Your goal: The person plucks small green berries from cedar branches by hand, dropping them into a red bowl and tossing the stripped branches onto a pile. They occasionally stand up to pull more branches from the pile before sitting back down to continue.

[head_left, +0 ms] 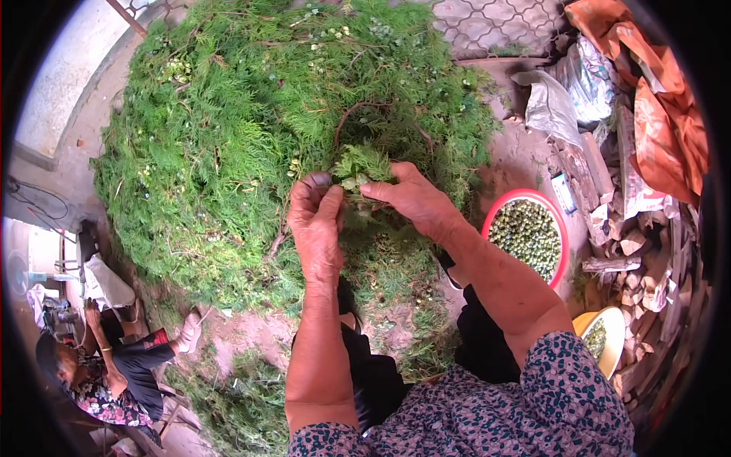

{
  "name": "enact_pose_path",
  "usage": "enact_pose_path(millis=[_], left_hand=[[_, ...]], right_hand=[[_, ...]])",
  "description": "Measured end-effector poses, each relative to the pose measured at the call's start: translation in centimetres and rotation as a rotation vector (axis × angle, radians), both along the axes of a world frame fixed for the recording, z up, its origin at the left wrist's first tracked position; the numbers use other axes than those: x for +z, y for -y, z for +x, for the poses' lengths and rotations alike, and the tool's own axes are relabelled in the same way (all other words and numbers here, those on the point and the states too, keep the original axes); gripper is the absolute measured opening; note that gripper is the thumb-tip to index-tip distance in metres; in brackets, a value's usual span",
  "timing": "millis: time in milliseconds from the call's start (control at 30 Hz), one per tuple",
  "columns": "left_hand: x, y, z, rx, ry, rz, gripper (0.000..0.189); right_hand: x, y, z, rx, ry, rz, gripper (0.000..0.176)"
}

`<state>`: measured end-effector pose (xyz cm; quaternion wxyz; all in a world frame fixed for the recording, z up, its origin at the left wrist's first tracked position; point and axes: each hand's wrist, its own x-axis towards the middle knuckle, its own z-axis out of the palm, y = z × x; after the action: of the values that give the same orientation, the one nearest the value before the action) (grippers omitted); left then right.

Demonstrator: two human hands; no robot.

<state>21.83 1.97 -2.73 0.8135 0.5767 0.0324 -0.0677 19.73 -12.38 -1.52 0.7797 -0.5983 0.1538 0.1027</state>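
Leafy sprig [369, 161] with a pale green cone cluster [352, 183], centre of frame, between both hands, over the big branch heap [221, 152]. Right hand [411, 196]: grasping the sprig, thumb on the cluster's right side. Left hand [314, 209]: fingers curled, thumb closed against them at the sprig's left edge; can't tell whether anything is pinched inside. Key relation: cluster sits up and right of the left fingertips, directly left of the right thumb; right is the hand plainly touching it. Foliage fans up and right from the cluster; stem mostly hidden, so long axis unclear. Red-rimmed basin [564, 244] of green cones, right of frame, lies beside the right forearm; right hand is nearer to it.
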Motion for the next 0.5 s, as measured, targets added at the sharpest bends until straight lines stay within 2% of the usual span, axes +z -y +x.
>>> enact_pose_path(millis=[100,167,200,267,367,500], left_hand=[[1.1,-0.5,0.0,-0.046,0.126,0.062,0.024],[1.6,-0.7,-0.1,-0.212,0.222,0.264,0.021],[1.6,-0.6,-0.1,-0.212,0.222,0.263,0.021],[1.5,-0.3,-0.2,-0.216,0.240,0.279,0.016],[0.6,-0.2,0.0,-0.232,0.345,0.424,0.015],[0.2,-0.3,-0.1,-0.211,0.374,0.394,0.014]], right_hand=[[0.0,0.1,-0.1,0.035,0.066,-0.074,0.023],[-0.4,0.6,0.1,0.094,0.109,-0.063,0.020],[-0.8,0.9,0.2,0.094,0.109,-0.063,0.020],[-1.3,1.3,0.4,0.160,0.336,-0.347,0.022],[-0.7,1.4,0.3,0.182,0.296,-0.459,0.023],[-0.8,1.1,0.2,0.180,0.287,-0.416,0.022]])
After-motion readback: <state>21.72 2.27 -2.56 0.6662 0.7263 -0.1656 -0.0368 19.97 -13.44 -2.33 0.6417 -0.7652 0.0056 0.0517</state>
